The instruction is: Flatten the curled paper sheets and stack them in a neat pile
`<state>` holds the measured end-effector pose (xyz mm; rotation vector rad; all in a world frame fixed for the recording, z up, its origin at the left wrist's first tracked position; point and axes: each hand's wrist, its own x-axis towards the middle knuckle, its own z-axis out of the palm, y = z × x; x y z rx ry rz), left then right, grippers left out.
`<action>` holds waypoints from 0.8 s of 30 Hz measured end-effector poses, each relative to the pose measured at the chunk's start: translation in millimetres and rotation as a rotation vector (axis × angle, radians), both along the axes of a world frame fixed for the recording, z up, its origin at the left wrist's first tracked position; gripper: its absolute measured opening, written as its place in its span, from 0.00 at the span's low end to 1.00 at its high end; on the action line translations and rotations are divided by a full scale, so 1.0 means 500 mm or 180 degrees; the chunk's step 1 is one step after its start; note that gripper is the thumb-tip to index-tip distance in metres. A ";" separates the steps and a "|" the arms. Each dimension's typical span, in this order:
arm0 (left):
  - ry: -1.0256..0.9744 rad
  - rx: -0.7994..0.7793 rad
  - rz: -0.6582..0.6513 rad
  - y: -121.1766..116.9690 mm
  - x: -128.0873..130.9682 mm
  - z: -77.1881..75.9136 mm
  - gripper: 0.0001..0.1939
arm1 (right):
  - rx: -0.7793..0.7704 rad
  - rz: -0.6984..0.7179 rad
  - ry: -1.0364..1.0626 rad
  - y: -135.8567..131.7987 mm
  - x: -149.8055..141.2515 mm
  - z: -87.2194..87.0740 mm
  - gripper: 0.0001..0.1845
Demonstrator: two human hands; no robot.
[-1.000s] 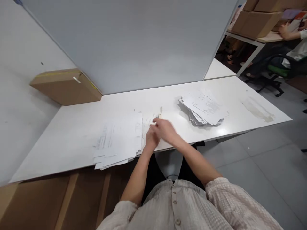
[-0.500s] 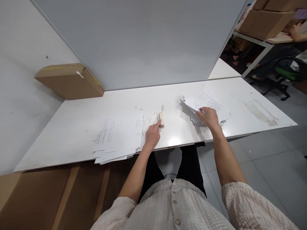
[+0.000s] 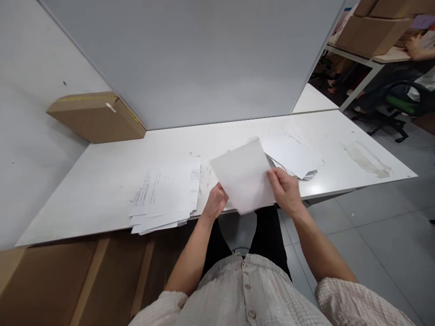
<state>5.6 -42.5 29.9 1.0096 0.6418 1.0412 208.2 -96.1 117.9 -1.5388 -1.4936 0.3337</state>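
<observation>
Tilted above the front edge of the desk is a white sheet of paper [image 3: 243, 176], possibly more than one, its visible side blank. My right hand [image 3: 285, 188] pinches its right edge, thumb on top. At the lower left edge, my left hand [image 3: 216, 199] has its fingers curled and closed against the paper; its fingertips are partly hidden. A loose stack of papers [image 3: 292, 154] lies to the right behind my right hand. Left of my left hand rests a fanned pile of printed papers [image 3: 166, 192], slightly overhanging the front edge.
The white desk [image 3: 108, 181] meets a grey panel [image 3: 210, 63] at the back. A cardboard box [image 3: 98, 117] leans at the back left corner, and more cardboard [image 3: 50, 280] sits below left. At the far right, another person's hand [image 3: 413, 47] is near stacked boxes [image 3: 374, 36].
My right hand has brought paper leftward from the right stack to my left hand. My left hand has drawn back from the small cream stapler-like object, which the paper now hides.
</observation>
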 end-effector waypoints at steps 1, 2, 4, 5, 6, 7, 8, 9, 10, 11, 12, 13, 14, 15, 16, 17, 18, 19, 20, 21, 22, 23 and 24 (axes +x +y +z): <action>-0.0127 -0.0262 -0.0013 -0.009 0.000 0.009 0.35 | -0.0165 0.0215 0.0134 -0.001 -0.009 -0.008 0.18; -0.0188 -0.0493 0.0085 -0.015 -0.001 0.015 0.31 | -0.0380 0.0405 0.0278 0.003 -0.010 -0.017 0.19; -0.0235 -0.0809 0.0387 -0.017 -0.006 0.017 0.25 | -0.0771 0.0527 0.0545 0.027 0.009 -0.032 0.23; -0.0257 -0.0893 0.0497 -0.014 -0.009 0.013 0.23 | -0.0857 0.0397 0.0555 0.045 0.026 -0.038 0.25; -0.0274 -0.0942 0.0549 -0.010 -0.013 0.008 0.22 | -0.0856 0.0145 0.0409 0.065 0.046 -0.043 0.25; -0.0278 -0.0974 0.0576 -0.005 -0.016 0.001 0.21 | -0.0785 -0.0182 0.0105 0.088 0.067 -0.047 0.25; -0.0270 -0.0995 0.0594 0.001 -0.019 -0.006 0.21 | -0.0726 -0.0489 -0.0331 0.110 0.087 -0.052 0.23; -0.0260 -0.1008 0.0611 0.005 -0.022 -0.012 0.21 | -0.0737 -0.0716 -0.0800 0.131 0.104 -0.058 0.22; -0.0258 -0.1013 0.0628 0.009 -0.023 -0.018 0.21 | -0.0840 -0.0849 -0.1214 0.149 0.119 -0.064 0.23; -0.0262 -0.1019 0.0636 0.012 -0.025 -0.023 0.22 | -0.0999 -0.0900 -0.1523 0.165 0.131 -0.072 0.27; -0.0271 -0.1029 0.0630 0.014 -0.026 -0.026 0.22 | -0.1157 -0.0898 -0.1715 0.177 0.140 -0.082 0.30; -0.0277 -0.1046 0.0608 0.015 -0.027 -0.028 0.23 | -0.1275 -0.0891 -0.1805 0.185 0.146 -0.091 0.31; -0.0280 -0.1065 0.0580 0.015 -0.027 -0.029 0.23 | -0.1333 -0.0897 -0.1821 0.190 0.151 -0.101 0.29; -0.0281 -0.1082 0.0550 0.015 -0.028 -0.029 0.23 | -0.1332 -0.0927 -0.1780 0.192 0.154 -0.109 0.25; -0.0288 -0.1094 0.0524 0.015 -0.028 -0.029 0.23 | -0.1298 -0.0972 -0.1699 0.193 0.157 -0.115 0.22; -0.0302 -0.1097 0.0506 0.015 -0.028 -0.028 0.23 | -0.1261 -0.1016 -0.1598 0.192 0.158 -0.119 0.19; -0.0322 -0.1093 0.0500 0.015 -0.028 -0.028 0.24 | -0.1251 -0.1043 -0.1499 0.191 0.159 -0.121 0.19; -0.0346 -0.1090 0.0502 0.015 -0.028 -0.027 0.24 | -0.1269 -0.1046 -0.1436 0.190 0.159 -0.121 0.18; -0.0368 -0.1095 0.0508 0.015 -0.028 -0.027 0.24 | -0.1298 -0.1044 -0.1429 0.189 0.157 -0.120 0.18; -0.0385 -0.1105 0.0512 0.015 -0.027 -0.026 0.24 | -0.1327 -0.1055 -0.1473 0.188 0.155 -0.119 0.19; -0.0397 -0.1116 0.0521 0.014 -0.027 -0.027 0.24 | -0.1345 -0.1073 -0.1557 0.187 0.151 -0.117 0.20; -0.0404 -0.1124 0.0528 0.014 -0.027 -0.027 0.24 | -0.1345 -0.1108 -0.1651 0.186 0.147 -0.117 0.20; -0.0405 -0.1129 0.0527 0.014 -0.028 -0.028 0.24 | -0.1318 -0.1153 -0.1727 0.186 0.143 -0.118 0.20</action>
